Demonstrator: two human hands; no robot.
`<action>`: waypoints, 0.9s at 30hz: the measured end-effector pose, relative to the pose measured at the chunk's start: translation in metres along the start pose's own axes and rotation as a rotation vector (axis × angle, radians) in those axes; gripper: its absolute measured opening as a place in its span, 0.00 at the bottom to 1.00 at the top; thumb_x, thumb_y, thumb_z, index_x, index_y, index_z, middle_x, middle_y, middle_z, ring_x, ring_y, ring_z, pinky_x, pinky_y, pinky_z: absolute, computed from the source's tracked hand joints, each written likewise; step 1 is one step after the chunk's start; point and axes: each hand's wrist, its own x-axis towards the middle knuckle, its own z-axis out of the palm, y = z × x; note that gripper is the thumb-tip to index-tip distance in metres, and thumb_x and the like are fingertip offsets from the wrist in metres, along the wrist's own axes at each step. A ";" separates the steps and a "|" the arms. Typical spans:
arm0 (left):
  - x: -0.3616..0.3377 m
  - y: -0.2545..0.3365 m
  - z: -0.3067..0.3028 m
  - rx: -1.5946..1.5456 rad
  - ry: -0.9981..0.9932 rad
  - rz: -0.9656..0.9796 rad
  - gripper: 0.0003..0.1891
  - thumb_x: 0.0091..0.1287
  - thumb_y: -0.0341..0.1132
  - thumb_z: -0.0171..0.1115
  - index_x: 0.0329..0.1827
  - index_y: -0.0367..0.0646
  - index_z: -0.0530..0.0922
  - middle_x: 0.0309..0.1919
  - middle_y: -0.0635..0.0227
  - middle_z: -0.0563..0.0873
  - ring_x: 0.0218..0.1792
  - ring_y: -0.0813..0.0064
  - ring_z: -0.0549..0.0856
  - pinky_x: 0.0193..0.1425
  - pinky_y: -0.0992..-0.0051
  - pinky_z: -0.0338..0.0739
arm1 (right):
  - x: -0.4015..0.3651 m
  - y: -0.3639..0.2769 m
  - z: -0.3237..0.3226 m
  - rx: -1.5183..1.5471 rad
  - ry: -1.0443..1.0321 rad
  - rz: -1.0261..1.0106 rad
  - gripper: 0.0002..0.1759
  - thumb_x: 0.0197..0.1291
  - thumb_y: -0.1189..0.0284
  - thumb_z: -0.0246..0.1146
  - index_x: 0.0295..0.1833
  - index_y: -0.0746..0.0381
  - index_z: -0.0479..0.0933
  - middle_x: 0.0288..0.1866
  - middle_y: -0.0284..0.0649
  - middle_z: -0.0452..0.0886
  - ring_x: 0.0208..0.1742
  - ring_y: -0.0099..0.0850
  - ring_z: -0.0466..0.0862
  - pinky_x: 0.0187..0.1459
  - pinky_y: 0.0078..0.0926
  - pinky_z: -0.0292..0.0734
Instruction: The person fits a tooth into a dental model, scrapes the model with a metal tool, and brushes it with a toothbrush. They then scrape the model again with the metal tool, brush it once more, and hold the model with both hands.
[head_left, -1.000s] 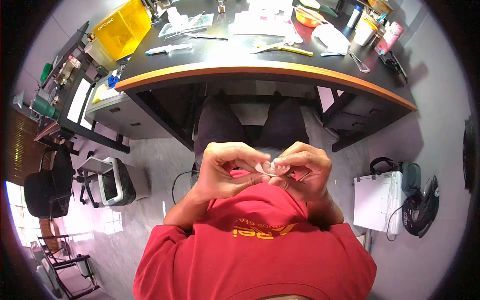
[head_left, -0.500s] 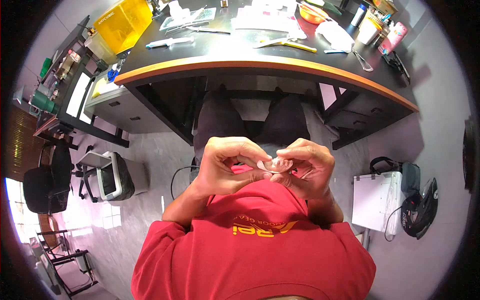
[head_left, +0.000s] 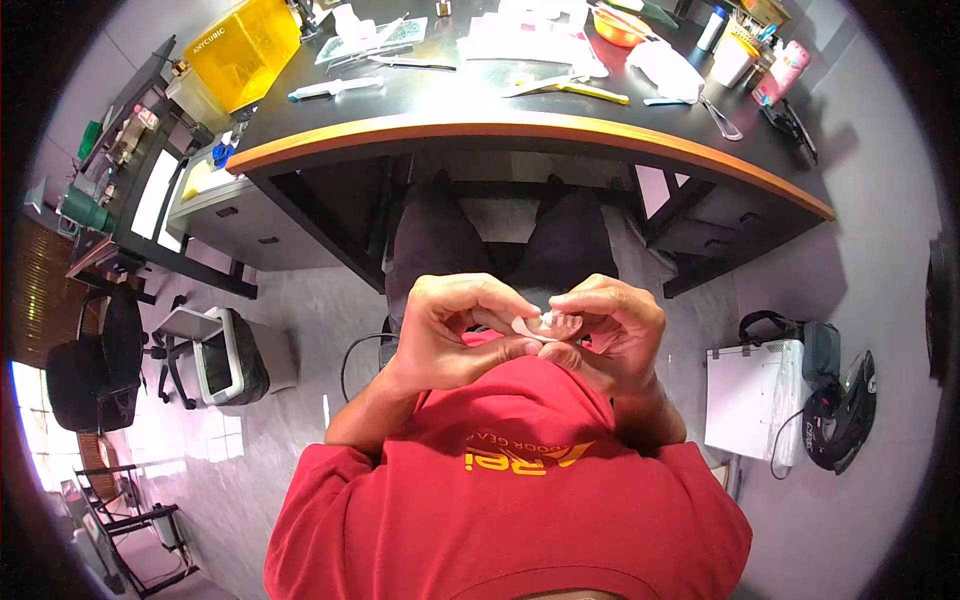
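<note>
A small pale pink denture-like piece (head_left: 566, 327) with tooth-like bumps and a thin curved rim is held up between both hands, in front of the red shirt. My left hand (head_left: 455, 330) pinches its left end between thumb and fingers. On the other side, my right hand (head_left: 620, 335) grips the right end, thumb below and index finger over the top. A small whitish bit (head_left: 547, 318) shows at the meeting fingertips. Fingers cover much of the piece's edges.
Ahead stands a black desk (head_left: 440, 100) with a wooden edge. On it lie a syringe-like tool (head_left: 335, 88), a yellow-handled tool (head_left: 590, 92), an orange bowl (head_left: 620, 28) and a white cloth (head_left: 665, 72). A bin (head_left: 235, 360) is at left, a white case (head_left: 755, 400) at right.
The piece has tilted slightly between the fingers, and a whitish bit now shows more at the fingertips. Both hands keep their pinch, with only small finger shifts.
</note>
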 end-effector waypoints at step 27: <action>0.000 -0.008 0.002 -0.021 -0.004 0.090 0.36 0.58 0.17 0.80 0.70 0.28 0.73 0.47 0.53 0.92 0.50 0.67 0.92 0.56 0.73 0.87 | 0.001 0.002 0.000 0.002 0.006 -0.046 0.21 0.57 0.79 0.80 0.55 0.69 0.84 0.43 0.44 0.87 0.44 0.27 0.90 0.42 0.21 0.89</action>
